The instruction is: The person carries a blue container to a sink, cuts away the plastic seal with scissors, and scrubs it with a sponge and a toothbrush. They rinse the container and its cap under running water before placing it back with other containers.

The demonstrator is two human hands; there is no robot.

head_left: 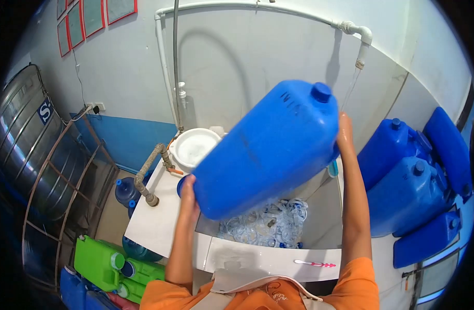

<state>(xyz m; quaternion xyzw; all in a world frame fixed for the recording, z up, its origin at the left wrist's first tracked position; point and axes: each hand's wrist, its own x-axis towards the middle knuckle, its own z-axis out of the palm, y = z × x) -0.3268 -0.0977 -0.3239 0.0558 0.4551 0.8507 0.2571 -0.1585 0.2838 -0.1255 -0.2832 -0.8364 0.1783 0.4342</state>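
Note:
A large blue jerrycan (268,150) is held tilted above the sink, its capped neck toward the upper right. My left hand (189,194) grips its lower left end, beside a round blue part. At the right side my right hand (344,132) holds the can near the capped end; some of its fingers are hidden behind the can. Below, the sink (324,217) contains a heap of clear and bluish plastic pieces (268,225). Thin streams of water fall from the white pipe outlet (360,64) near my right hand.
Several blue jerrycans (407,196) stand at the right. A white basin (195,147) and rusty pipe (144,181) are left of the sink. A pink-and-white brush (315,263) lies on the front ledge. Green containers (100,261) and a metal tank (35,139) are at the left.

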